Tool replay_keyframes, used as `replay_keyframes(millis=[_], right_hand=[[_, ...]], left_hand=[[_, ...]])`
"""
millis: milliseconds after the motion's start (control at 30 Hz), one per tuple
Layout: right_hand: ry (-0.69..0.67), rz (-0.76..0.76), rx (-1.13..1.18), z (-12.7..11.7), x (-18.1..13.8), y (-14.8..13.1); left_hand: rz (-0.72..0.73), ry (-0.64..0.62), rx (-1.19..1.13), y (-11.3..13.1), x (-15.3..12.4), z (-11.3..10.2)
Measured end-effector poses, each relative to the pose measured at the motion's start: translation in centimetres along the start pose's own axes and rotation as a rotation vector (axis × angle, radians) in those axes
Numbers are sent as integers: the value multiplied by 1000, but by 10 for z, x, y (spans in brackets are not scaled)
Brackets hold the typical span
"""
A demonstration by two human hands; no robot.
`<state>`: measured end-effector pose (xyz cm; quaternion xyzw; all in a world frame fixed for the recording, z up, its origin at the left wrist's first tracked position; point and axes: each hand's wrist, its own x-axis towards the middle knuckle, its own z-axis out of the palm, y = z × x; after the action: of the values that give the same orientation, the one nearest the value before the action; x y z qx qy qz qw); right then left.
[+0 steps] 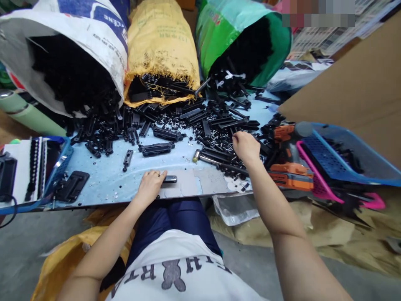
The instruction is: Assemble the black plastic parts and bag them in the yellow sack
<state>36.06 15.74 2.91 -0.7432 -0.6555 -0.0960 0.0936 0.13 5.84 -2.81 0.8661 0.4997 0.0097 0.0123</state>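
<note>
Black parts (219, 125) spill from sacks (163, 46); right fingers (237, 138) curled in pile, left (161, 174) pinching clip (170, 179).

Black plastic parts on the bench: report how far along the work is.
Done: nothing clearly finished shows; whether the parts in the blue basket are finished cannot be told. In hand: the left hand rests on a small dark part at the table edge, and the right hand reaches into the loose pile. Left: that pile, and three sacks with black parts.

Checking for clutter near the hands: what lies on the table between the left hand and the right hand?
In the head view, a small hammer lies between the left hand and right hand.
</note>
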Motion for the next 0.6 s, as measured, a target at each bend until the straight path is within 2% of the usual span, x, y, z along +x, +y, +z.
replay_keyframes(millis=[167, 233, 300, 367, 467, 600], right_hand=[[-37, 223, -156, 13, 14, 42], [-159, 304, -173, 22, 29, 61], [-281, 313, -163, 30, 41, 77], [-324, 294, -149, 34, 48, 85], [-221, 240, -97, 36, 49, 77], [-48, 23, 234, 40, 41, 53]], left_hand=[[-76, -11, 22, 9, 1, 6], [-54, -9, -21, 10, 3, 11], [-37, 17, -66, 9, 4, 16], [-32, 56, -97, 8, 4, 21], [-29, 98, -115, 6, 3, 26], [-17, 134, -110, 5, 2, 29]])
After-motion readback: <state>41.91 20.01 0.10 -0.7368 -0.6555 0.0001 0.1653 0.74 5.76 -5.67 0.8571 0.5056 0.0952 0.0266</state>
